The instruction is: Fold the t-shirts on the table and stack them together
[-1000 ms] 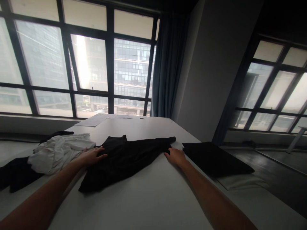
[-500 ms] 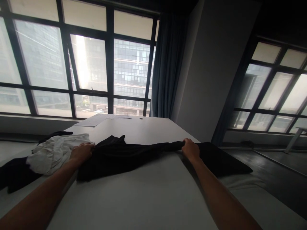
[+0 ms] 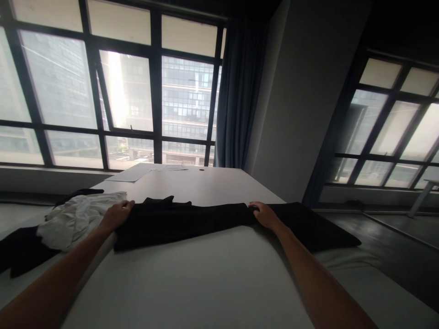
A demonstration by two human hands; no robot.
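Note:
A long strip of black cloth, seemingly a garment, lies flattened across the white table in front of me. My left hand is closed on its left end, right beside a crumpled white cloth. At the other end my right hand has its fingers curled over the black garment's edge; the fingertips are partly lost against the dark cloth. Small folds stick up along the garment's far edge. Its exact kind cannot be made out.
Another flat black cloth lies to the right of my right hand, above some pale fabric. More dark cloth lies at the left. Paper sheets rest at the table's far end, before the windows and a blue curtain.
The black garment has gone from bunched and slanting at its right end to flatter and wider. My right hand has moved a little left, and my left hand has shifted slightly left.

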